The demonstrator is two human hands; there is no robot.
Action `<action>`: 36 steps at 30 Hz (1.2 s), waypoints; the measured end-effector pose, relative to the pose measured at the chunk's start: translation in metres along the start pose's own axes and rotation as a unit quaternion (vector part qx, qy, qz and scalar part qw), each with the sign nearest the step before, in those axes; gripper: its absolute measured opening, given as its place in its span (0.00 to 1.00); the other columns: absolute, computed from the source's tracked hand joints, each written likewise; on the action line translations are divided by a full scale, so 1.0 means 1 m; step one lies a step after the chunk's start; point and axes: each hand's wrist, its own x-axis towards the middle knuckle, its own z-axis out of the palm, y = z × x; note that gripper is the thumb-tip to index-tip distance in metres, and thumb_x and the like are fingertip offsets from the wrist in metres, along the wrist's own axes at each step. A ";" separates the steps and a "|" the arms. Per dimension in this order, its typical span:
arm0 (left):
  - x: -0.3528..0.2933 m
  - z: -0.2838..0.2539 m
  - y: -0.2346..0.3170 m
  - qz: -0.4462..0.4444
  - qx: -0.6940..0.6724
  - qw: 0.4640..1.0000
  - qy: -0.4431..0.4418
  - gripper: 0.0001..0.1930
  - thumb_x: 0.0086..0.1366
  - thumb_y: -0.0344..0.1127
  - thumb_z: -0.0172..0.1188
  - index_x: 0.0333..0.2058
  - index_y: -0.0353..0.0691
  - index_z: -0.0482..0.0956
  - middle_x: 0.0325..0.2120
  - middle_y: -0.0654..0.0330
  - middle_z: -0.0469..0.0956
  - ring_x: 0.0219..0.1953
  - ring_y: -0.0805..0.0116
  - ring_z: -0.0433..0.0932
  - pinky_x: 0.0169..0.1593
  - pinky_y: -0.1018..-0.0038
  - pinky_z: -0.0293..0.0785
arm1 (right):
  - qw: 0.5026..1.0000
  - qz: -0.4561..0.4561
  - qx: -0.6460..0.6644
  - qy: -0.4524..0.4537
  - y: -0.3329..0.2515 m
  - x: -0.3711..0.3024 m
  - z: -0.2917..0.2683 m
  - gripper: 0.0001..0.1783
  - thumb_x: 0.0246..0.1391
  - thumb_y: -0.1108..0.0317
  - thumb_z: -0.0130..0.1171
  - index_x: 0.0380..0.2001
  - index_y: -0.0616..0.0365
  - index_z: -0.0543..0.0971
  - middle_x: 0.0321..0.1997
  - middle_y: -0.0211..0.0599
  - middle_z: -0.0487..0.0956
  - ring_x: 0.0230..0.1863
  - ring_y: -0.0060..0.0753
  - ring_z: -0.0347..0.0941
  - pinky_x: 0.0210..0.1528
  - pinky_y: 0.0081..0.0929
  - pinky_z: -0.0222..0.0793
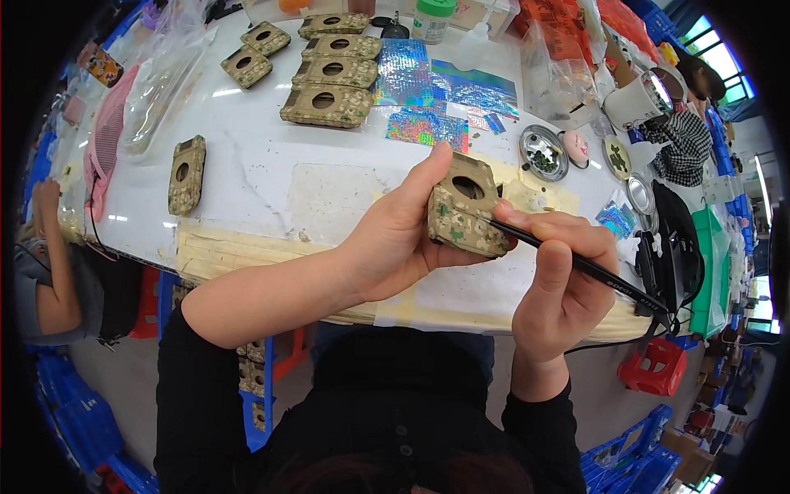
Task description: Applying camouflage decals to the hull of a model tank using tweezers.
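Note:
My left hand (393,235) is closed around the edge of a camouflage-patterned toy tank hull (462,226) with a round hole in its top. My right hand (568,284) pinches black tweezers (613,280), whose thin tip touches the hull's patterned top just below the hole. Several similar hulls (326,105) stand in a column at the back of the table, two smaller ones (247,66) lie to their left, and a single hull (187,175) rests farther left. A round metal dish (529,132) with small dark green bits sits beyond my right hand.
Shiny holographic sheets (403,70) lie at the table's (247,152) back. A green-lidded jar (433,20) and a white squeeze bottle (473,45) stand behind them. Another person's arm (53,239) is at the left edge. A black bag (676,239) and green tray (709,272) are right.

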 end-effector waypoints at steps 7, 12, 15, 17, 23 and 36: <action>0.000 0.000 0.000 0.003 -0.004 1.000 -0.004 0.31 0.66 0.62 0.36 0.52 0.39 0.65 0.47 0.57 0.71 0.48 0.67 0.74 0.50 0.67 0.75 | 1.000 -0.005 0.003 0.002 0.001 0.000 0.000 0.07 0.57 0.74 0.51 0.35 0.67 0.70 0.36 0.48 0.77 0.40 0.35 0.76 0.50 0.35 0.70; 0.000 0.000 0.000 -0.001 0.002 1.000 0.006 0.31 0.65 0.62 0.37 0.52 0.42 0.65 0.47 0.55 0.71 0.49 0.66 0.73 0.51 0.67 0.73 | 1.000 -0.001 0.010 0.004 0.002 -0.001 0.001 0.07 0.57 0.73 0.51 0.35 0.68 0.70 0.36 0.49 0.77 0.41 0.35 0.76 0.51 0.35 0.70; 0.000 0.002 0.000 -0.003 0.007 1.000 0.011 0.31 0.64 0.63 0.37 0.52 0.43 0.65 0.47 0.54 0.71 0.48 0.65 0.74 0.50 0.67 0.73 | 1.000 -0.002 0.013 0.008 0.002 -0.001 -0.001 0.08 0.58 0.71 0.51 0.36 0.67 0.69 0.36 0.50 0.77 0.40 0.35 0.75 0.50 0.34 0.70; 0.001 0.001 -0.001 0.001 0.003 1.000 0.004 0.31 0.65 0.63 0.37 0.52 0.42 0.65 0.47 0.55 0.72 0.47 0.64 0.75 0.50 0.67 0.74 | 1.000 -0.002 0.021 0.018 0.003 -0.001 -0.001 0.10 0.59 0.69 0.50 0.36 0.67 0.68 0.35 0.49 0.77 0.39 0.35 0.75 0.48 0.32 0.70; 0.000 -0.002 0.002 0.009 -0.015 1.000 0.004 0.30 0.65 0.61 0.39 0.51 0.39 0.64 0.45 0.52 0.72 0.44 0.59 0.77 0.48 0.68 0.76 | 0.993 -0.032 -0.060 0.099 -0.001 -0.003 -0.017 0.12 0.60 0.64 0.48 0.35 0.63 0.67 0.31 0.44 0.74 0.38 0.35 0.73 0.45 0.29 0.68; 0.007 -0.006 -0.001 0.028 -0.018 0.997 0.069 0.30 0.65 0.60 0.40 0.48 0.36 0.65 0.40 0.48 0.74 0.38 0.62 0.79 0.40 0.76 0.80 | 0.868 -0.010 -0.495 0.018 0.020 -0.005 -0.048 0.11 0.41 0.76 0.65 0.32 0.58 0.79 0.28 0.37 0.75 0.37 0.40 0.70 0.41 0.31 0.65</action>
